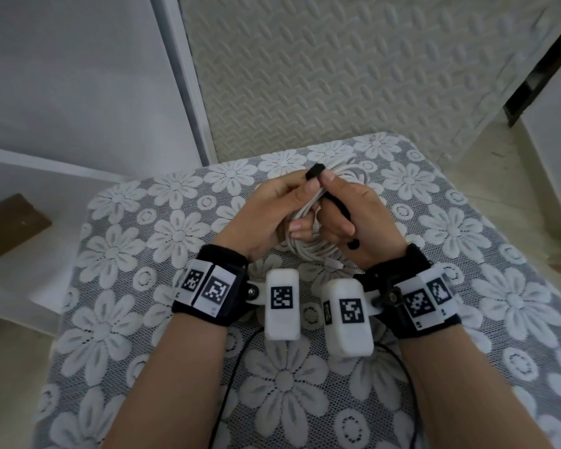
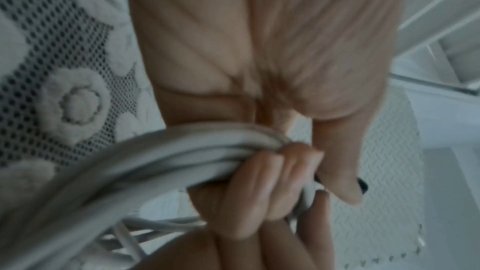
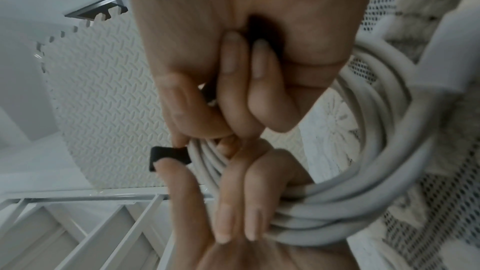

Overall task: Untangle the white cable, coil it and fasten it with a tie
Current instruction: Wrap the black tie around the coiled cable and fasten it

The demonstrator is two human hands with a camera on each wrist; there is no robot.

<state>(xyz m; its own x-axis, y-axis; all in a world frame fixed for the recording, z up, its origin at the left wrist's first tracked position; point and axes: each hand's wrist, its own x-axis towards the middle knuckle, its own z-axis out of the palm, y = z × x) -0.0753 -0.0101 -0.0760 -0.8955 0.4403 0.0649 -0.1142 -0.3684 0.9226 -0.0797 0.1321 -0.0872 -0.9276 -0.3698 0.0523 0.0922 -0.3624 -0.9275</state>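
Observation:
The white cable is wound into a coil of several loops and held above the lace-covered table. My left hand curls its fingers round the bundled strands. Its thumb and forefinger pinch one end of the black tie, the short black tab in the right wrist view. My right hand grips the rest of the tie, whose tail hangs out below the palm. A white connector dangles under the coil.
The table's far edge meets an embossed foam floor mat. A white frame stands at the left, with a brown board on the floor. Black leads from the wrist cameras trail over the near cloth.

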